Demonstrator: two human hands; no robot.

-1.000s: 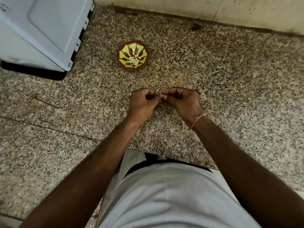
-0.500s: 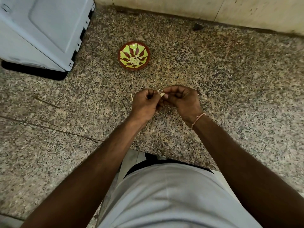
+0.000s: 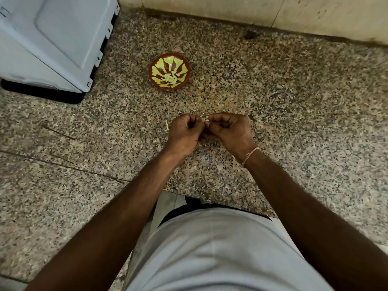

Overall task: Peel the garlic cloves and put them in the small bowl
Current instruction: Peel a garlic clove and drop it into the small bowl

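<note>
A small red-brown bowl [image 3: 156, 66] with a green petal pattern stands on the speckled stone counter [image 3: 294, 122], holding several pale peeled garlic cloves [image 3: 170, 77] at its bottom. Nearer to me, my left hand [image 3: 183, 132] and my right hand [image 3: 230, 131] meet, fingers curled, pinching a small pale garlic clove [image 3: 206, 120] between their fingertips. Most of the clove is hidden by the fingers. A thin strip of garlic skin [image 3: 167, 124] lies on the counter just left of my left hand.
A large grey plastic appliance [image 3: 54, 38] fills the back left corner. A tiled wall [image 3: 252, 9] runs along the back of the counter. Thin dark cracks [image 3: 58, 164] cross the counter at left. The counter's front edge is close to my body.
Both hands stay together on the clove with only slight finger shifts; the fingertips have worked a little at the clove. The bowl has not moved.
</note>
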